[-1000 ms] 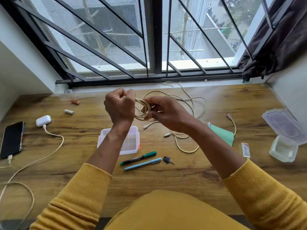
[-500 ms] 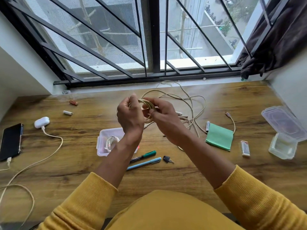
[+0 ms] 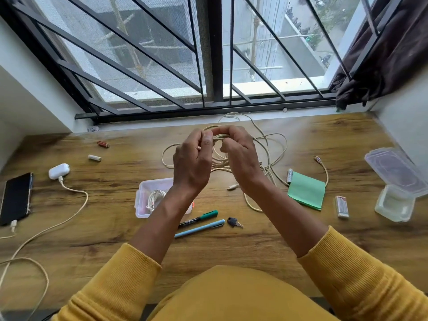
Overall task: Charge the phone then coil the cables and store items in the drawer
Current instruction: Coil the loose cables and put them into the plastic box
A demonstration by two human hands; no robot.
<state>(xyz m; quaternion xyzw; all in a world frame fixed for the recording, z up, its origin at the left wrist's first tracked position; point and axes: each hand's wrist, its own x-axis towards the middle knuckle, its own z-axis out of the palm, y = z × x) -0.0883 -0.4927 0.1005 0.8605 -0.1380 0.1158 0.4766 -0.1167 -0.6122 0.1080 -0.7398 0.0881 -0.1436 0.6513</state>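
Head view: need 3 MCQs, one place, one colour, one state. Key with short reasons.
1. Where does the phone lie?
A. at the table's left edge
B. beside the green notepad
C. inside the clear box

2. What colour is the cap of the marker next to the blue pen?
A. red
B. green
C. yellow

3. What are the hands doing?
A. both resting flat on the table
B. one holding the key
C. both gripping the beige cable

Key:
1 A, it sits far left with a cable plugged into its near end.
2 B, the cap end is green.
3 C, left hand and right hand are curled round the beige cable above the table.
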